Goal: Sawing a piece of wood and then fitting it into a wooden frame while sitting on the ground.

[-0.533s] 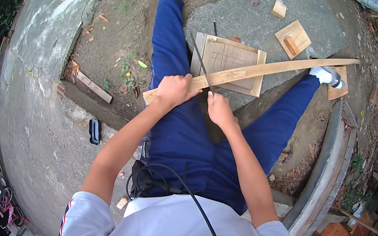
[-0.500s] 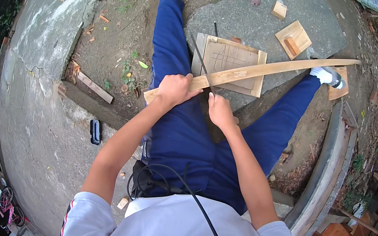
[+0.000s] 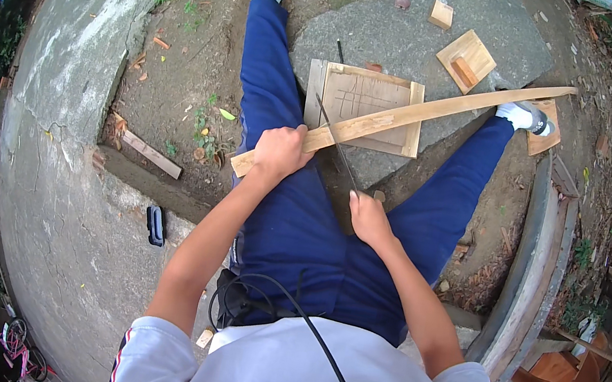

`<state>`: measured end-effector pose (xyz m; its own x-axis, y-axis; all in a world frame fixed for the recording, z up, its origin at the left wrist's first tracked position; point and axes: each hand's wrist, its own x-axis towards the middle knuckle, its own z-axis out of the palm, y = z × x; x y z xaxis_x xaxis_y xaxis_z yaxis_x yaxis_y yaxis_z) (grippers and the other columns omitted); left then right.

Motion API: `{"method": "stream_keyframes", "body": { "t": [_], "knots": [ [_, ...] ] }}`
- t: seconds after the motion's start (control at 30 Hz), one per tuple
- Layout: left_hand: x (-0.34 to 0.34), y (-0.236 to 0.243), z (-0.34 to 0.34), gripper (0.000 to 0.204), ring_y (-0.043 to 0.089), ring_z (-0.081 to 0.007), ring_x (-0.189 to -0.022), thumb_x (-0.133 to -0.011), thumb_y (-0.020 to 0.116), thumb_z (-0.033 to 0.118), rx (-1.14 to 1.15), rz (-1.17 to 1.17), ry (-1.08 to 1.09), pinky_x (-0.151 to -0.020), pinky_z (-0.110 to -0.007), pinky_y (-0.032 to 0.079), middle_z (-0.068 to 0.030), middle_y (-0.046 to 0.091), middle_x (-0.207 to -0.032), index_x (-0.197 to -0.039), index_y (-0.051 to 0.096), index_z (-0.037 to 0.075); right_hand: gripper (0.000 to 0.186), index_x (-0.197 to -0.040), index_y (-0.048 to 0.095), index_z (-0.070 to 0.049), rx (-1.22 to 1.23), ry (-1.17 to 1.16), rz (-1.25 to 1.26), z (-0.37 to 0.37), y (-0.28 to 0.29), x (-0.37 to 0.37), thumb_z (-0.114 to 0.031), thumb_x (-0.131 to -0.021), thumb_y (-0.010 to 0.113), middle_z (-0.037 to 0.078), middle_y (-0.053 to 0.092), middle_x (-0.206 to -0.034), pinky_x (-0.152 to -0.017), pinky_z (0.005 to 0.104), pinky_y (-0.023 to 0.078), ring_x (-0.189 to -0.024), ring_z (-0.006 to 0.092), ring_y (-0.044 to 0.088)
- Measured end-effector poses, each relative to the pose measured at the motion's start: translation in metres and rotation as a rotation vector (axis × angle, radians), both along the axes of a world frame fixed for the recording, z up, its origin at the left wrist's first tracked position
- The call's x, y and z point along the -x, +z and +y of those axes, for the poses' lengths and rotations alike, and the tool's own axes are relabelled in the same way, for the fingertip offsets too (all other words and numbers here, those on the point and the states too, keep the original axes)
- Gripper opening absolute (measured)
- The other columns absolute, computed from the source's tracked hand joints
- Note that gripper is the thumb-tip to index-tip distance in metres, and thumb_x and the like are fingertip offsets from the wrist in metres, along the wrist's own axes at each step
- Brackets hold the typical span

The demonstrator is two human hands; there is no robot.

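A long, thin wooden strip (image 3: 444, 110) slants across my left thigh, its far end by my right foot. My left hand (image 3: 281, 152) presses and grips it close to its near end. In my right hand (image 3: 371, 218) is the end of a narrow dark saw (image 3: 343, 166), closed in my fingers. The blade crosses the strip at a steep angle just right of my left hand, its tip reaching past the far edge. Whatever handle the saw has is hidden by my fingers. Beneath the strip lies a shallow wooden frame (image 3: 373, 89) with a lined panel.
On the grey stone slab (image 3: 506, 15) are a small wooden block (image 3: 441, 14) and a square board (image 3: 465, 61) with a piece on it. A black case (image 3: 155, 225) lies on concrete at left. A curved low edge (image 3: 526, 279) runs along the right. A black cable (image 3: 315, 343) crosses my shirt.
My right hand has drawn back toward my body, sliding the saw across the strip, so more blade shows on the near side. My left hand keeps its hold on the strip.
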<state>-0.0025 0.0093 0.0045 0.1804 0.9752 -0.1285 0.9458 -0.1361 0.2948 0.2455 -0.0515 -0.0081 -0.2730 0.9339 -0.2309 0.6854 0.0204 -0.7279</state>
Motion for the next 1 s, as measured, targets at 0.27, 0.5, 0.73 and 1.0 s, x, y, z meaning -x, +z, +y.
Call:
{"method": "stream_keyframes", "body": {
  "t": [0.27,0.5,0.73,1.0],
  "knots": [
    [0.002,0.000,-0.001,0.036,0.077,-0.0391,-0.080,-0.083,0.084,0.035,0.023,-0.016,0.004,-0.073,-0.051,0.063,-0.0190,0.076,-0.083,-0.097,0.067,0.007,0.046,-0.092,0.070,0.008,0.049,0.043,-0.026,0.013,0.007,0.001,-0.026,-0.115,0.047,0.037,0.070,-0.094,-0.086,0.0641,0.053,-0.095,0.0575,0.067],
    [-0.002,0.004,0.002,0.038,0.078,-0.0378,-0.080,-0.082,0.086,0.036,0.069,0.028,0.036,-0.074,-0.050,0.063,-0.0172,0.077,-0.082,-0.097,0.067,0.007,0.048,-0.093,0.070,0.008,0.152,0.028,-0.025,0.021,0.009,0.007,-0.028,-0.114,0.048,0.037,0.069,-0.095,-0.086,0.0634,0.054,-0.095,0.0567,0.068],
    [0.000,0.001,-0.002,0.038,0.078,-0.0378,-0.078,-0.081,0.087,0.036,0.094,-0.047,-0.019,-0.072,-0.049,0.064,-0.0175,0.077,-0.082,-0.096,0.066,0.008,0.044,-0.095,0.071,0.008,0.114,0.044,0.027,0.031,0.014,0.016,-0.023,-0.114,0.048,0.037,0.070,-0.094,-0.085,0.0624,0.054,-0.095,0.0570,0.068],
    [-0.002,0.005,0.000,0.039,0.078,-0.0375,-0.080,-0.082,0.087,0.037,0.042,0.023,-0.017,-0.073,-0.049,0.063,-0.0181,0.077,-0.082,-0.098,0.067,0.007,0.043,-0.098,0.072,0.007,0.117,0.008,0.006,0.012,-0.001,-0.002,-0.025,-0.114,0.049,0.037,0.071,-0.096,-0.088,0.0627,0.055,-0.097,0.0564,0.069]
  ]
}}
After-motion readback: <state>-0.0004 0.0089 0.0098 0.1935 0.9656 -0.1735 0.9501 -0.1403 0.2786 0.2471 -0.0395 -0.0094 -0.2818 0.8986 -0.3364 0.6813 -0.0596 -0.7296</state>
